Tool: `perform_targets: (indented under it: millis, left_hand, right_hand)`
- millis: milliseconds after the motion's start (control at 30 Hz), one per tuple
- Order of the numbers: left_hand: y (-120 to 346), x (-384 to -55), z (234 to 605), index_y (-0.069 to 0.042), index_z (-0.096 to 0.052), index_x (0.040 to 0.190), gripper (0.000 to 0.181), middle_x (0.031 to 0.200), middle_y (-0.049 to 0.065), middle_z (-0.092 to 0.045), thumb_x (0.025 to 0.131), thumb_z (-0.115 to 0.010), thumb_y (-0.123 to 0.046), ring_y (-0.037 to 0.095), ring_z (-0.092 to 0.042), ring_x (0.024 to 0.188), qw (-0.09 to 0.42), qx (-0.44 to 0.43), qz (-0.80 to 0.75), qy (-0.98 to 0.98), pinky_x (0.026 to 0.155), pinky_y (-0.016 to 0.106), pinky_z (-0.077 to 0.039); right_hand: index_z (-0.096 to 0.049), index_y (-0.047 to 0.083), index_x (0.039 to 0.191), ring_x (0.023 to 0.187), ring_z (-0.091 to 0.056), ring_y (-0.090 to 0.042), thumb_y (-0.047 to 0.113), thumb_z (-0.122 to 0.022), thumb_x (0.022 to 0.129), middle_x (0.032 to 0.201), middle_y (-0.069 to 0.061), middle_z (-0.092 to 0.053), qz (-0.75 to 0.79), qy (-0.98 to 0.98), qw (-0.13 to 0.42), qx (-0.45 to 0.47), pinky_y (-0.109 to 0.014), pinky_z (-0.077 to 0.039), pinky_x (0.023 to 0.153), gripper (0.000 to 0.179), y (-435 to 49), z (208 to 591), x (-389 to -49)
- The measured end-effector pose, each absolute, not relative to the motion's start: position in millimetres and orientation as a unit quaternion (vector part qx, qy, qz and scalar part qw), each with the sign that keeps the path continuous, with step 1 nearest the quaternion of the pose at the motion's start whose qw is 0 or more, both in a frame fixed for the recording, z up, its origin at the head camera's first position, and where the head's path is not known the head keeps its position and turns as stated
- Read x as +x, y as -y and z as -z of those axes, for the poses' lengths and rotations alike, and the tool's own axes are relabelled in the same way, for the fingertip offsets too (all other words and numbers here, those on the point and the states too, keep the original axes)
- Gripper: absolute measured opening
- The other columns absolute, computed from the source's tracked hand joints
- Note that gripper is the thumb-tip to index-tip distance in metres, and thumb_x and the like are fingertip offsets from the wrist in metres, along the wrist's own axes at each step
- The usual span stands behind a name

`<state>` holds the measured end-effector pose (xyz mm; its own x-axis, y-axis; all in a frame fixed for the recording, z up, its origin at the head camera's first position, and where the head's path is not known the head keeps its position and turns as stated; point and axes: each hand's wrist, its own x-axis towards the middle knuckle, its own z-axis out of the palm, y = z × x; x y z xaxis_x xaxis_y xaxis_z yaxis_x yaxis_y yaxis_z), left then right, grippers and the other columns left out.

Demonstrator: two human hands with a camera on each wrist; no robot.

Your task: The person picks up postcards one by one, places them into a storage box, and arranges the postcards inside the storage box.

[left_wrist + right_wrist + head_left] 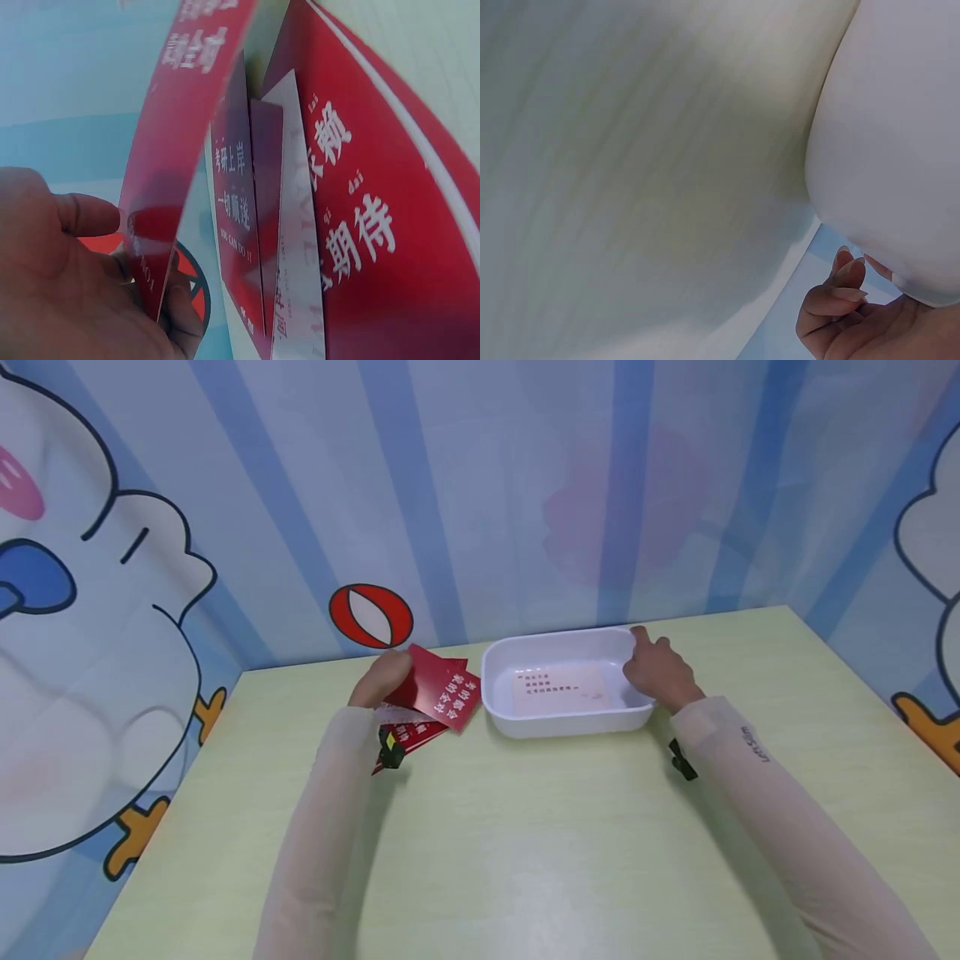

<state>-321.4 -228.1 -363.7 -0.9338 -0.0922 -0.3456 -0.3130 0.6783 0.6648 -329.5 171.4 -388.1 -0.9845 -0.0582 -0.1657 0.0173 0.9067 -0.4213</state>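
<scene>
A red card (438, 685) with white writing is pinched between the thumb and fingers of my left hand (382, 677), raised on edge in the left wrist view. Below it more red cards (360, 202) and a pale card (296, 247) lie overlapped on the table, partly hidden. Just to their right stands a white plastic tub (566, 723), with a pale pink card (555, 691) lying flat on its floor. My right hand (663, 672) grips the tub's right end at the rim, some of its fingers curled along the outside in the right wrist view.
The pale green table (555, 843) meets a blue striped printed backdrop (495, 510) just behind the tub and cards. Dark wrist straps (391, 749) show under both sleeves.
</scene>
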Motion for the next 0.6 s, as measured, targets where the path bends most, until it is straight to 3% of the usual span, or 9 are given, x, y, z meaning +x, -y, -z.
perform_targets:
  millis: [467,600]
  left_hand:
    - [234.6,-319.0,355.6,-0.010,-0.039,0.140,0.046,0.137,0.012,-0.051,0.102,-0.035,-0.036,0.030,-0.051,0.122,0.066,-0.142,-0.412,-0.898,0.102,0.048,-0.051]
    - [234.1,-317.8,353.8,-0.009,-0.030,0.147,0.053,0.141,0.014,-0.046,0.104,-0.029,-0.039,0.030,-0.048,0.126,0.044,-0.151,-0.425,-0.891,0.106,0.049,-0.048]
  right_hand:
    - [-0.011,0.001,0.155,0.112,-0.054,-0.050,0.018,-0.030,0.098,0.138,-0.039,-0.035,0.205,-0.975,0.083,-0.012,-0.062,-0.048,0.089,0.062,-171.9,390.5,-332.1]
    - [-0.010,0.002,0.156,0.113,-0.054,-0.050,0.018,-0.030,0.098,0.140,-0.040,-0.034,0.205,-0.975,0.084,-0.012,-0.063,-0.048,0.090,0.063,-171.7,390.6,-332.8]
